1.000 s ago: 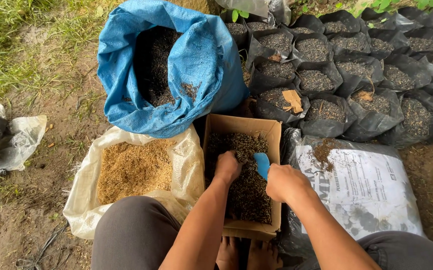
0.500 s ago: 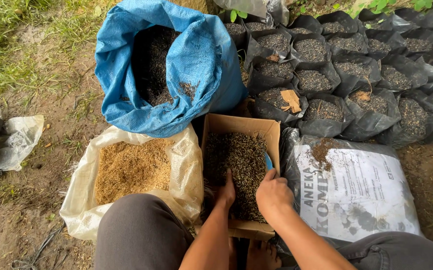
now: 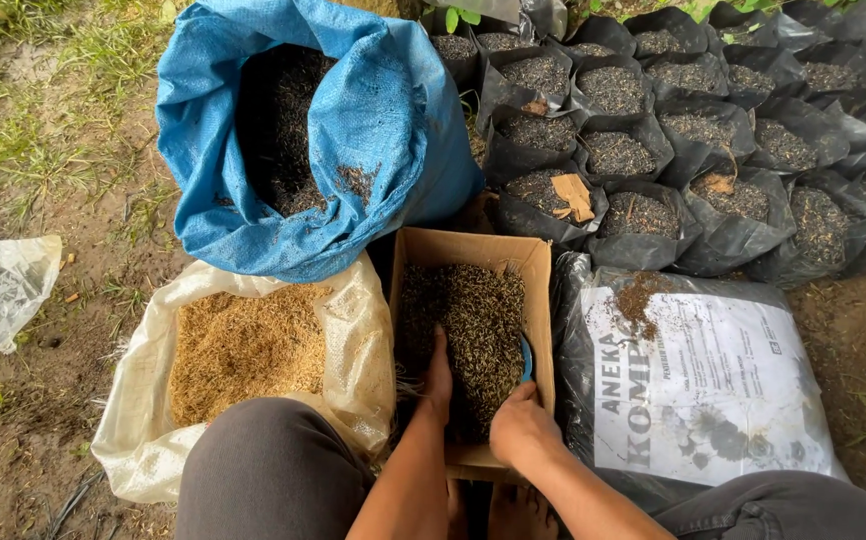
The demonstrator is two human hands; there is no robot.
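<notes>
A cardboard box of dark, stringy soil mix stands between my knees. My left hand is pushed edge-on into the mix at the box's near left, fingers buried. My right hand sits at the near right of the box, closed around a blue scoop whose edge shows against the right wall. Both forearms reach in from the bottom of the view.
A blue sack of dark soil lies open behind the box. A pale sack of rice husks sits to the left, a black printed bag to the right. Several filled black planting bags crowd the back right. Grass and bare dirt lie left.
Both hands have drawn back toward me and sunk deeper into the mix. The blue scoop, plainly visible a second ago, is now mostly hidden at the box's right wall.
</notes>
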